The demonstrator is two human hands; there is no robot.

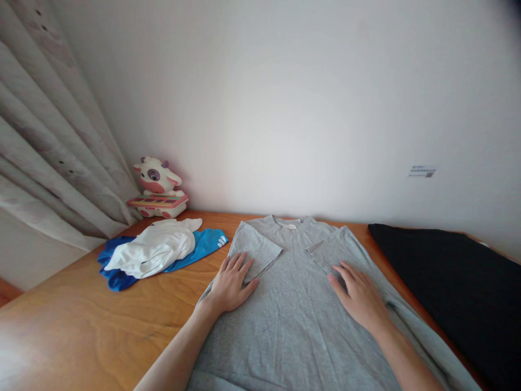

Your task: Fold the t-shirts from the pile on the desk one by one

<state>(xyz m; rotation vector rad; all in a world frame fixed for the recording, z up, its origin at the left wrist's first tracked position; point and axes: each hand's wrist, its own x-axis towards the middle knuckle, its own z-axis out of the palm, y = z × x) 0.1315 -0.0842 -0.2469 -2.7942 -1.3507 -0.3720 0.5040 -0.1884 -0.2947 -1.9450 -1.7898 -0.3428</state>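
At left, crumpled white cloth (158, 250) lies over blue cloth (118, 278) on the wooden table (101, 331). The left hand (232, 285) is flat, its fingers spread, on the left side of the grey shirt (280, 326), which is soft, wrinkled, and spread in the middle, beneath both hands. The right hand (360, 296), thumb apart from fingers, lies by the right sleeve (328, 250). At right is smooth black cloth (443, 277).

Left hand (231, 283), right hand (360, 297) and slender forearms (181, 345) are bare.

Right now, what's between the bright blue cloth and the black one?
In the head view, the grey T-shirt lies there under the left hand and right hand, with wooden table on either side.
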